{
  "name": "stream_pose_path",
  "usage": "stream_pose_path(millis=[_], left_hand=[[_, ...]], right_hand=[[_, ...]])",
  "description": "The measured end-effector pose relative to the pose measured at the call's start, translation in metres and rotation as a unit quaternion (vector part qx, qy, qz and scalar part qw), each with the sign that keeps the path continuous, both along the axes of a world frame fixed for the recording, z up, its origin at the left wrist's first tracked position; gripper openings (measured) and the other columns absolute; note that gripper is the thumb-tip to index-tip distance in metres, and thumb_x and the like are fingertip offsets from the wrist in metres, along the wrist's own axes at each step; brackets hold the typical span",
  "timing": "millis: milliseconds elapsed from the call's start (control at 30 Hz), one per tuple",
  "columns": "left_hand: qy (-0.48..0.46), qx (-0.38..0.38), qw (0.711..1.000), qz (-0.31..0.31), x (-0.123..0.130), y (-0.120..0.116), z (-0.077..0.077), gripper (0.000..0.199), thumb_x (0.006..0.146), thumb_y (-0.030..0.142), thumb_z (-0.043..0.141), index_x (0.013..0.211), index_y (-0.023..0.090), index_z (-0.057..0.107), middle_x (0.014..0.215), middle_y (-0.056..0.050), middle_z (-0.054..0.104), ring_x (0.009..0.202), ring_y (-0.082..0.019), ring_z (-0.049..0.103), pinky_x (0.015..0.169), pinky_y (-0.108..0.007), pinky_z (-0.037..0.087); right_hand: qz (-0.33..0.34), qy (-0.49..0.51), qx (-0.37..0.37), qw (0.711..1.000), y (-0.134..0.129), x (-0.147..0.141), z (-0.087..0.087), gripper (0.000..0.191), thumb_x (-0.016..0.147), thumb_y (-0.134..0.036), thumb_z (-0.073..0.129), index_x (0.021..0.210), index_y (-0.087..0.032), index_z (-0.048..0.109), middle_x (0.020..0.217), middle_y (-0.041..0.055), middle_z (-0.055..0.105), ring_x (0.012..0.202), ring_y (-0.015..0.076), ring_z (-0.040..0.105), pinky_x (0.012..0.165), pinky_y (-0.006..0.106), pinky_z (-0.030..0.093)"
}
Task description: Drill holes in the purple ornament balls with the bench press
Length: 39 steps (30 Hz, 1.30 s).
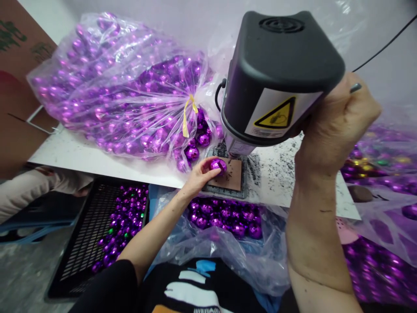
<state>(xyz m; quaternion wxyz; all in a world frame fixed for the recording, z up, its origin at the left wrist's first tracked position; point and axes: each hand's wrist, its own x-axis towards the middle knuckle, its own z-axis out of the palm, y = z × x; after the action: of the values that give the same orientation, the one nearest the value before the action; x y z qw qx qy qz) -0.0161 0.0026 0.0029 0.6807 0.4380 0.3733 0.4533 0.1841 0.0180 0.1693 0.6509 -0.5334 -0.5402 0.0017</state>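
Note:
My left hand (197, 174) pinches a shiny purple faceted bauble (218, 166) between thumb and fingers. The bauble rests on a brown board (234, 174) over the dark base plate (241, 191) of what looks like a small bench drill (286, 56). The drill's tip (230, 156) is close beside the bauble; whether they touch, I cannot tell. At the drill's right side my right hand (347, 111) is closed round a handle, of which only a dark end (355, 88) shows. The black housing hides most of those fingers.
A tied clear bag of purple baubles (124, 95) lies at the table's left. Black shavings (276, 169) litter the white tabletop. More baubles fill an open bag (224, 219) at my lap and a black crate (73, 248). Another person's sleeve (24, 195) shows at left.

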Motion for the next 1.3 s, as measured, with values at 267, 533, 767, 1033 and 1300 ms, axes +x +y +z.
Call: stream_pose_path(millis=[267,533,767,1033,1300], left_hand=[[0.269,0.301,0.911,0.084,0.017,0.004,-0.018,0.054,0.079,0.046,0.079,0.122,0.019,0.062,0.119,-0.011,0.068,0.109,-0.026,0.064,0.1,-0.044,0.049],[0.316,0.414,0.847,0.104,0.023,0.0,-0.024,0.058,0.082,0.045,0.076,0.129,0.019,0.054,0.121,-0.013,0.065,0.114,-0.027,0.062,0.101,-0.046,0.049],[0.31,0.437,0.839,0.089,0.024,0.002,-0.024,0.054,0.084,0.038,0.075,0.129,0.018,0.052,0.12,-0.013,0.063,0.114,-0.025,0.062,0.1,-0.045,0.051],[0.246,0.232,0.938,0.078,0.01,0.007,-0.011,0.052,0.078,0.045,0.079,0.12,0.02,0.06,0.115,-0.008,0.068,0.108,-0.024,0.064,0.1,-0.044,0.051],[-0.094,-0.113,0.987,-0.061,-0.045,0.0,0.005,0.054,0.09,0.059,0.055,0.126,0.02,0.061,0.127,-0.015,0.066,0.101,-0.026,0.069,0.081,-0.038,0.054]], right_hand=[[0.0,0.009,-0.009,1.0,0.0,0.0,0.0,0.051,0.092,-0.058,0.036,0.069,-0.013,0.035,0.061,-0.0026,0.031,0.058,-0.002,0.038,0.055,0.015,0.03],[-0.002,-0.003,-0.005,1.0,-0.001,-0.001,0.001,0.052,0.092,-0.06,0.034,0.069,-0.013,0.036,0.061,-0.0025,0.031,0.06,-0.0005,0.04,0.058,0.017,0.033],[-0.01,-0.01,0.006,1.0,0.001,0.0,0.0,0.055,0.091,-0.062,0.033,0.069,-0.012,0.037,0.063,-0.0027,0.028,0.059,-0.0022,0.037,0.061,0.018,0.036],[-0.013,-0.008,-0.001,1.0,0.001,0.0,0.0,0.057,0.089,-0.063,0.03,0.068,-0.012,0.042,0.061,-0.0027,0.029,0.058,-0.0038,0.04,0.057,0.015,0.033],[0.008,0.038,0.004,0.999,-0.001,-0.008,0.011,0.056,0.088,-0.06,0.038,0.06,-0.012,0.041,0.055,-0.003,0.034,0.049,-0.0057,0.036,0.045,0.019,0.024]])
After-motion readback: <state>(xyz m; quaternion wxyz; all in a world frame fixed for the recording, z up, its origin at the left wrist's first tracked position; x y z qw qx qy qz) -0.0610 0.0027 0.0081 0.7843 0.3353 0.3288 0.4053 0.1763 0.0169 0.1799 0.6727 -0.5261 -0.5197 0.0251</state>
